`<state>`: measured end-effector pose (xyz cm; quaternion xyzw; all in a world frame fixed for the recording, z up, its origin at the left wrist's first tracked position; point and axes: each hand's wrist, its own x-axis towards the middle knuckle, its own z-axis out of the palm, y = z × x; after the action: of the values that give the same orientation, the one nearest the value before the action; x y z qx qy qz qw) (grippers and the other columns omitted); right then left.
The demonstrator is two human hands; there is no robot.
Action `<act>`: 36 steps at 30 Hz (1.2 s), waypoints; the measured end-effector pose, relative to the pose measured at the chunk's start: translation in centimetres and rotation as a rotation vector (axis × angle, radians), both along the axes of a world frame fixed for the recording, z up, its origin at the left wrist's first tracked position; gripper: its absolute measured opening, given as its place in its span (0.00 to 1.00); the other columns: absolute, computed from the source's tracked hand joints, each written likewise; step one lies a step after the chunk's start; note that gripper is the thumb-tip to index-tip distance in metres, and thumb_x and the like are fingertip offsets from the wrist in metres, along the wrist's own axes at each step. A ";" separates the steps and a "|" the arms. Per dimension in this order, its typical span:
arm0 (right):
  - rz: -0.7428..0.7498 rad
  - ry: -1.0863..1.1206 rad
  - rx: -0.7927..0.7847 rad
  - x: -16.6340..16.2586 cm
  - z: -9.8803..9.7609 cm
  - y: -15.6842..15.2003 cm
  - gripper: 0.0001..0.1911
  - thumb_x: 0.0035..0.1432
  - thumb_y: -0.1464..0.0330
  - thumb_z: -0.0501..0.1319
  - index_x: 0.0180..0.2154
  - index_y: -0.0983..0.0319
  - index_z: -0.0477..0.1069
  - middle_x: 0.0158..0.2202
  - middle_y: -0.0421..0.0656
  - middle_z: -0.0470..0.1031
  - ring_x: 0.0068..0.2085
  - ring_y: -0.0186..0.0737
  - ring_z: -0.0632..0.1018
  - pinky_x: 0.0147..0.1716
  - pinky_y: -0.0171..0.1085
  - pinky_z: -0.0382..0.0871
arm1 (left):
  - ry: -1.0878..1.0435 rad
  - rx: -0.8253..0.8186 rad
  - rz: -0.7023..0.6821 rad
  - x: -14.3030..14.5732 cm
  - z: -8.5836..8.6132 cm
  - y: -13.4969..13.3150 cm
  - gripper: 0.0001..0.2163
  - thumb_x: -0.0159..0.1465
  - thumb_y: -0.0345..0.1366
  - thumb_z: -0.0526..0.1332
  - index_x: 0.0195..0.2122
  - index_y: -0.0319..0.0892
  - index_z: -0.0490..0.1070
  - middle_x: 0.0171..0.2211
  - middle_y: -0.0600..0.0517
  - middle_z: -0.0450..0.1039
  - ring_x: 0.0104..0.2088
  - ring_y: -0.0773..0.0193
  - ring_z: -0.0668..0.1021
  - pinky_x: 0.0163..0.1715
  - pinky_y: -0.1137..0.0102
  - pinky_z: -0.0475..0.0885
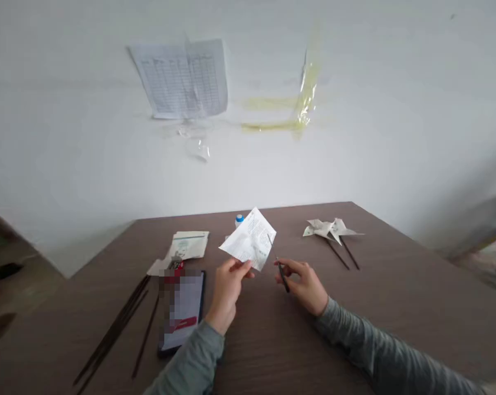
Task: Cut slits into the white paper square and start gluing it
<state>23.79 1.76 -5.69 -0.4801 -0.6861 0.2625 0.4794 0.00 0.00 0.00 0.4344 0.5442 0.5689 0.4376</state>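
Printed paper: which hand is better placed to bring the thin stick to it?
Right, probably. The right hand pinches the thin stick, its tip at the printed paper, which the left hand holds up.

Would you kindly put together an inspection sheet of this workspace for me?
Surface: brown wood-grain table, no spills seen.
Job's things: printed paper square held above the table; thin dark stick, its tip at the square's right edge.
Clutter: phone, loose sticks at left, paper stack, blue-capped bottle, paper pinwheels at right.
Grips: left hand pinches the square's lower corner; right hand pinches the stick.
Cables: nothing seen.
Surroundings: white wall with a taped sheet and yellowed tape strips; both side edges blurred.
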 end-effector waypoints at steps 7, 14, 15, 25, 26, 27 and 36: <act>-0.158 0.199 0.000 1.2 -0.1 1.7 0.30 0.63 0.43 0.80 0.54 0.58 0.96 0.34 0.47 0.93 0.39 0.58 0.92 0.48 0.52 0.90 | -0.019 0.009 -0.044 -0.2 -0.4 0.2 0.19 0.51 0.55 0.85 0.30 0.44 0.90 0.23 0.49 0.84 0.19 0.66 0.71 0.22 0.70 0.54; -0.247 0.341 -0.019 2.1 0.5 2.4 0.31 0.58 0.42 0.82 0.53 0.56 0.93 0.43 0.54 0.98 0.48 0.69 0.97 0.52 0.59 0.93 | -0.007 -0.009 -0.100 -0.4 -0.8 0.7 0.16 0.53 0.50 0.87 0.29 0.45 0.90 0.20 0.49 0.82 0.20 0.61 0.77 0.23 0.70 0.62; -0.249 0.353 -0.023 2.1 0.5 2.4 0.31 0.57 0.42 0.82 0.53 0.56 0.92 0.43 0.54 0.98 0.48 0.69 0.97 0.51 0.59 0.93 | -0.008 -0.015 -0.104 -0.4 -0.7 0.7 0.15 0.52 0.50 0.87 0.28 0.45 0.90 0.20 0.49 0.82 0.21 0.60 0.77 0.23 0.70 0.62; -0.185 0.371 -0.135 2.4 0.4 2.9 0.22 0.45 0.56 0.87 0.43 0.53 0.90 0.32 0.46 0.92 0.40 0.61 0.91 0.43 0.53 0.86 | 0.040 -0.064 -0.078 -0.4 -0.7 0.6 0.14 0.51 0.52 0.79 0.26 0.46 0.88 0.20 0.51 0.79 0.23 0.62 0.73 0.25 0.69 0.55; -0.167 0.381 -0.158 2.4 0.3 3.0 0.25 0.45 0.54 0.87 0.43 0.54 0.90 0.31 0.45 0.91 0.38 0.58 0.90 0.43 0.52 0.86 | 0.043 -0.059 -0.062 -0.4 -0.7 0.6 0.14 0.51 0.52 0.79 0.26 0.46 0.88 0.20 0.51 0.78 0.23 0.63 0.72 0.25 0.69 0.55; -0.145 0.397 -0.183 2.3 0.3 3.1 0.28 0.43 0.51 0.88 0.44 0.55 0.90 0.31 0.44 0.91 0.37 0.57 0.89 0.42 0.51 0.85 | 0.044 -0.051 -0.043 -0.4 -0.7 0.7 0.15 0.50 0.53 0.79 0.26 0.46 0.88 0.21 0.52 0.78 0.23 0.64 0.71 0.25 0.69 0.54; -0.097 0.661 -0.301 1.7 1.0 2.8 0.45 0.27 0.45 0.97 0.45 0.57 0.87 0.34 0.47 0.93 0.37 0.57 0.91 0.39 0.51 0.87 | -0.022 -0.071 -0.042 0.0 -0.4 0.6 0.25 0.44 0.57 0.87 0.35 0.45 0.90 0.37 0.44 0.91 0.33 0.57 0.83 0.22 0.72 0.62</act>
<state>25.46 4.53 -4.65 -0.4662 -0.4243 0.4786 0.6112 -0.05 0.61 -0.44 0.4236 0.5499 0.5447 0.4707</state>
